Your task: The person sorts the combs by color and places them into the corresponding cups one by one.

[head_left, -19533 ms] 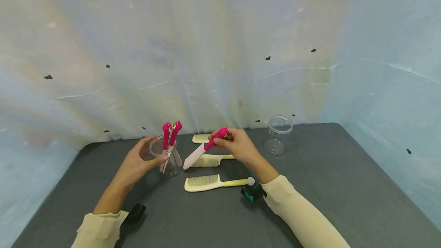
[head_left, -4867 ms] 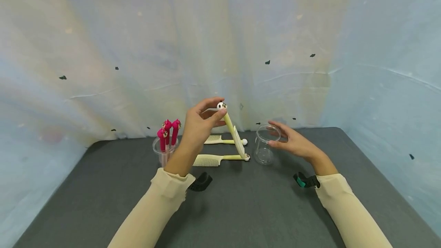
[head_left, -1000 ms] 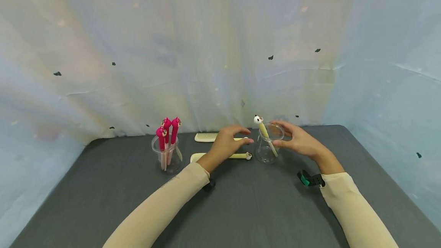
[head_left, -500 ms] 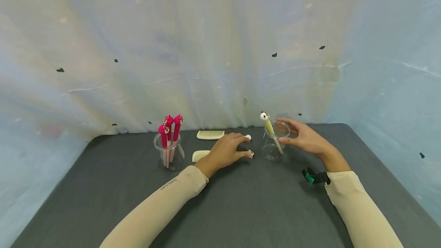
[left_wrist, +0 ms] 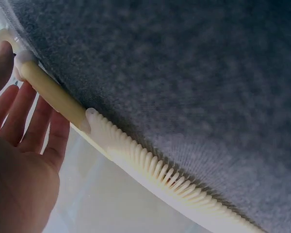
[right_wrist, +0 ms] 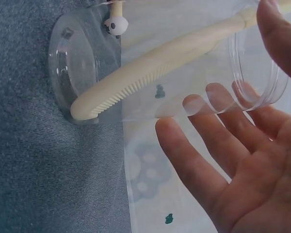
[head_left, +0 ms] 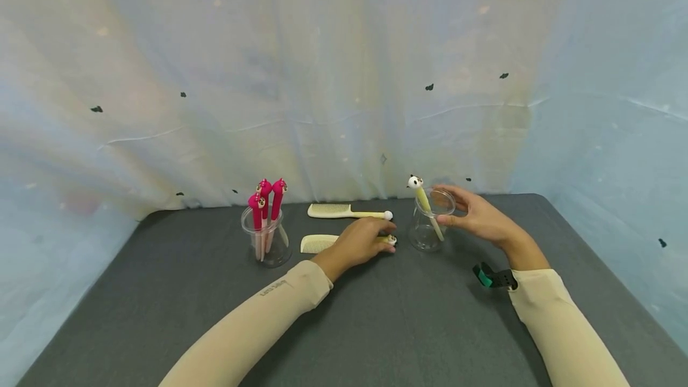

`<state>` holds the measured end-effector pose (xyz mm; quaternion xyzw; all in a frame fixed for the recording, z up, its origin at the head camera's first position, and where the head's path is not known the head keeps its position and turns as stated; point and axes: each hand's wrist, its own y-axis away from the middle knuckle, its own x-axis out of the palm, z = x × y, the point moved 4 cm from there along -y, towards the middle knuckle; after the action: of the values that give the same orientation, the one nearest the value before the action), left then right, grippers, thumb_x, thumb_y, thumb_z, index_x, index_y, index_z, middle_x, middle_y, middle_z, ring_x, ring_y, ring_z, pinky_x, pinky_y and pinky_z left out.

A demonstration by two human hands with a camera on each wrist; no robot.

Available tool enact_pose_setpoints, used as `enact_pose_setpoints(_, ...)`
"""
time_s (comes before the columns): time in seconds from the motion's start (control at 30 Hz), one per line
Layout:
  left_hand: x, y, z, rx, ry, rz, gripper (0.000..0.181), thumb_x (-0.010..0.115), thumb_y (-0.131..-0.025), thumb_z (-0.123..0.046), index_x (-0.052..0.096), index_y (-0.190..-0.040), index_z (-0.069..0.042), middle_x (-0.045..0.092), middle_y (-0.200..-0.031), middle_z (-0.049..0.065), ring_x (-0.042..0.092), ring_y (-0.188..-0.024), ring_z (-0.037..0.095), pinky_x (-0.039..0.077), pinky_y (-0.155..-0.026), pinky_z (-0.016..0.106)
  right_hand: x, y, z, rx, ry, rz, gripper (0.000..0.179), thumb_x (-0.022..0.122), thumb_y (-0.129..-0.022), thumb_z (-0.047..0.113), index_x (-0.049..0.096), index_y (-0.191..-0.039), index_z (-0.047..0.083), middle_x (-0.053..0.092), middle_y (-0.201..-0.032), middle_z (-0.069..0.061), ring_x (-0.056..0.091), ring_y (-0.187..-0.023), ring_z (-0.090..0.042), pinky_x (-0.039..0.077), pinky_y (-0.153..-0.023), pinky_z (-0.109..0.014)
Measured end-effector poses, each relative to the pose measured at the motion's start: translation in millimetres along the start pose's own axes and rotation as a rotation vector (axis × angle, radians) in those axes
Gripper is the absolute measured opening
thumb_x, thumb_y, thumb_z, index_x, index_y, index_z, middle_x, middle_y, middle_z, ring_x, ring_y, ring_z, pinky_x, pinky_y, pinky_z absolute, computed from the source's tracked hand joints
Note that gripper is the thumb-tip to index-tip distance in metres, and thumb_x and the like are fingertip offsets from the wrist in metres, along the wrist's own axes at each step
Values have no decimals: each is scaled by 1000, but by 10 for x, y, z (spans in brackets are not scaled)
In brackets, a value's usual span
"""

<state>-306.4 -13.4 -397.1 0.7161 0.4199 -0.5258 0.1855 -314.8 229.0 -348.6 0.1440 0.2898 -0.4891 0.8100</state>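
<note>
In the head view my left hand (head_left: 362, 243) is at the panda-headed handle end of the nearer cream comb (head_left: 318, 243), thumb and fingers on either side of it. The comb (left_wrist: 150, 167) lies on the table, its yellow handle beside my fingers in the left wrist view. My right hand (head_left: 478, 217) holds a clear plastic jar (head_left: 421, 237) by its rim, thumb in front and fingers behind. One panda-headed comb (head_left: 422, 199) leans inside this jar, teeth end down; the right wrist view shows the comb (right_wrist: 150, 65) through the wall.
Another cream comb (head_left: 330, 211) lies behind the left hand, near the back edge. To the left stands a second clear jar (head_left: 279, 249) with 3 pink-handled combs (head_left: 264, 202) upright in it. A grey cloth (head_left: 419, 327) covers the table; a pale curtain hangs behind.
Pink combs have gone into the left jar, and one cream comb into the right jar. Lately my left hand has come down and closed around the nearer comb's handle end.
</note>
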Motion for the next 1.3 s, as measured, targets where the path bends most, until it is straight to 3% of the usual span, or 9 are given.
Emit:
enact_pose_setpoints(0.2, 2, -3, -2, -56, -24, 42, 39, 75, -88, -34, 69, -124, -21, 71, -122, -7, 65, -115, 12, 52, -100, 30, -23, -2, 10, 5, 12, -11, 72, 66, -97, 35, 29, -156, 19, 35, -159, -16, 25, -149, -47, 34, -109, -70)
enact_pose_setpoints(0.4, 23, 23, 9, -14, 10, 73, 33, 76, -88, -25, 72, -120, -18, 73, -118, -5, 67, -111, 10, 52, -98, 27, -2, 11, -5, 1, 9, -6, 72, 66, -97, 34, 28, -157, 18, 36, -158, -18, 26, -148, -48, 34, -108, -70)
enact_pose_setpoints(0.6, 29, 26, 50, -50, 30, 83, 30, 76, -87, -29, 74, -115, -21, 75, -110, -6, 69, -102, 7, 53, -93, 27, 3, 14, -10, 4, 11, -3, 73, 65, -97, 35, 27, -157, 19, 35, -159, -18, 25, -148, -47, 34, -109, -70)
enact_pose_setpoints(0.73, 23, 31, 76, -39, 80, 82, 28, 78, -85, -28, 75, -113, -22, 75, -107, -7, 69, -98, 5, 54, -90, 24, 5, 25, 7, 1, 4, -1, 73, 65, -97, 34, 27, -157, 17, 36, -158, -19, 26, -148, -47, 35, -109, -69)
enact_pose_setpoints(0.93, -81, 121, 43, -50, 199, 18, 26, 80, -84, -21, 76, -110, -21, 74, -103, -6, 68, -93, 6, 54, -82, 23, 21, 11, -3, 4, 8, 6, 74, 66, -97, 34, 26, -158, 17, 35, -159, -18, 25, -149, -47, 35, -109, -69)
enact_pose_setpoints(1.13, -187, 193, -61, 0, 309, -65, 27, 79, -85, -16, 76, -111, -19, 74, -105, -4, 68, -92, 10, 55, -80, 23, -5, 19, 0, 5, 15, -2, 73, 66, -97, 34, 27, -157, 18, 36, -158, -19, 26, -148, -48, 36, -107, -70)
enact_pose_setpoints(1.3, -285, 266, -114, -6, 398, -136, 27, 78, -86, -18, 76, -113, -18, 74, -106, -3, 67, -91, 11, 54, -76, 22, -10, 5, -31, 4, 11, 0, 72, 66, -97, 34, 28, -157, 20, 36, -159, -17, 26, -149, -46, 35, -108, -70)
